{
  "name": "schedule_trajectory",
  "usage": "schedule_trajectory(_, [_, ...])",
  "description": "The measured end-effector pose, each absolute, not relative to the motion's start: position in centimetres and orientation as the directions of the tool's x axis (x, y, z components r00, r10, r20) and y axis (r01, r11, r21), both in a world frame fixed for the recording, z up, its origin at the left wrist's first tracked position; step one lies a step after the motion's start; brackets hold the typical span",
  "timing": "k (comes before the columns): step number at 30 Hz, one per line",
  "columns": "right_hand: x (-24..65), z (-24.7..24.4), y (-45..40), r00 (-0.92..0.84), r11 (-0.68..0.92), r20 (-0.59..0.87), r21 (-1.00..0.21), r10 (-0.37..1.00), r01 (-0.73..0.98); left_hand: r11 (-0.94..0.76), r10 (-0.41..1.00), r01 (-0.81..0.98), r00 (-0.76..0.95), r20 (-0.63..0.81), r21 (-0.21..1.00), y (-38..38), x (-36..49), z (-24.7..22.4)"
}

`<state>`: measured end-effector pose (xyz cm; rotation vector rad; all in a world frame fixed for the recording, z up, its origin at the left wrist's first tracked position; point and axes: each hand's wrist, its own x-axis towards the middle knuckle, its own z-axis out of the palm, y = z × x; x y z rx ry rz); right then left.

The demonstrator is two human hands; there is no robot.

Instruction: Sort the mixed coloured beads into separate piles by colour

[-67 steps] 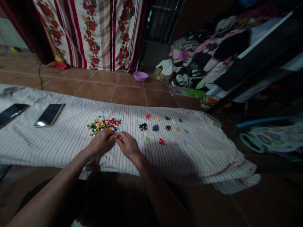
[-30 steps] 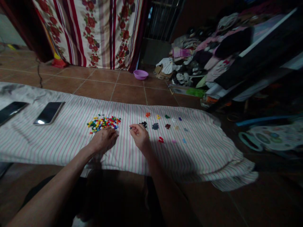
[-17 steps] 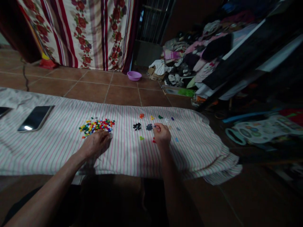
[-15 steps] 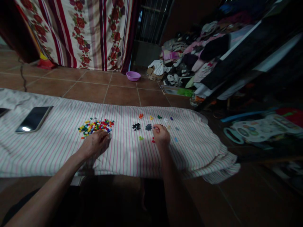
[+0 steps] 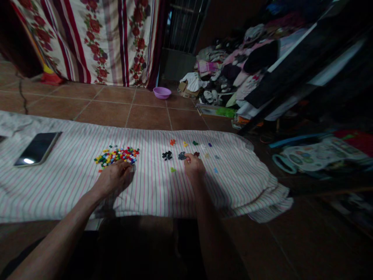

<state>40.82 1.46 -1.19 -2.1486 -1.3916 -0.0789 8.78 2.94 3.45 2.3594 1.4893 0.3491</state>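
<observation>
A heap of small mixed-colour pieces [image 5: 116, 154] lies on the striped cloth [image 5: 151, 186]. My left hand [image 5: 116, 174] rests at its near edge, fingers curled together; what they hold, if anything, is hidden. Small sorted groups lie to the right: black pieces [image 5: 167, 155], dark grey pieces [image 5: 182, 156], orange pieces [image 5: 172, 142], yellow pieces [image 5: 185, 144], dark green pieces [image 5: 195, 143], brown pieces [image 5: 196, 154] and light green pieces [image 5: 173, 169]. My right hand [image 5: 194, 165] is pinched at the dark grey group, its fingertips beside it; anything between them is too small to name.
A phone [image 5: 37, 149] lies on the cloth at the left. Beyond the cloth, a purple basin [image 5: 162, 93] stands on the tiled floor before a floral curtain [image 5: 101, 42]. Piled clothes [image 5: 227, 70] are at the back right, and a light-coloured toy panel [image 5: 309, 157] is at the right.
My right hand has moved slightly left to the dark grey group, uncovering the brown pieces and now hiding the red ones. My left hand stays by the heap. The view has shifted slightly.
</observation>
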Motion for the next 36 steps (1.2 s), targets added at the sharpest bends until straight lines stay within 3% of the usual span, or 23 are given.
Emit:
schedule_trajectory(4, [40.5, -0.5, 1.3, 0.483, -0.353, 0.264, -0.417, 0.835, 0.838, -0.433, 0.895, 0.805, 0.437, 0.086, 0.405, 3.1, 8.6, 3.2])
schedule_trajectory(11, [40.6, -0.4, 0.8, 0.507, -0.371, 0.304, -0.409, 0.807, 0.834, -0.439, 0.893, 0.801, 0.438, 0.101, 0.406, 3.1, 8.4, 3.1])
schedule_trajectory(23, [41.4, -1.2, 1.1, 0.419, -0.238, 0.38, -0.439, 0.825, 0.866, -0.362, 0.923, 0.833, 0.383, 0.037, 0.417, 4.0, 7.8, 3.1])
schedule_trajectory(36, [42.0, -2.1, 1.1, 0.315, -0.111, 0.494, -0.398, 0.81, 0.911, -0.276, 0.959, 0.946, 0.282, -0.012, 0.173, 3.9, 9.8, 2.8])
